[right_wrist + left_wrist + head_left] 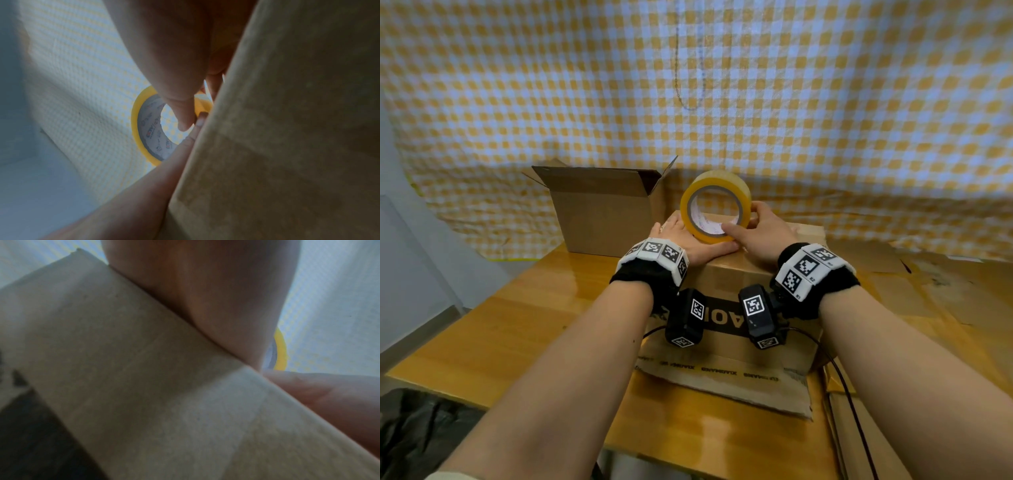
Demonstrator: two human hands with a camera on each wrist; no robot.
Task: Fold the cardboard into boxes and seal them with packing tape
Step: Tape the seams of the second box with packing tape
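**Tape roll held upright on the closed box**

The near cardboard box [743, 274] stands on the wooden table [524, 322], its top flaps folded shut and a dark printed band across the side facing the person. All places below are told from this box.

On top of the box, toward its far edge, the roll of packing tape [717, 205] stands on its rim, the hollow core turned toward the person. The right hand [763, 233] grasps it: the thumb reaches into the core and the fingers curl round the roll's outer right side. The right wrist view shows the same roll [144, 129] with a finger inside the printed core.

The left hand [688, 240] lies flat on the box top, at the near left foot of the roll, fingers straight and pressed onto the cardboard, holding nothing. In the left wrist view the palm [205, 288] bears on the box edge [144, 369].

Behind the box and to its left stands a second cardboard box [602, 216], its top flaps open and upright. Under the box and reaching toward the person lies a flat cardboard sheet [722, 383] with printed lettering. To the right of the box more flat cardboard [914, 284] lies on the table. A yellow and white checked cloth [791, 102] hangs behind everything.
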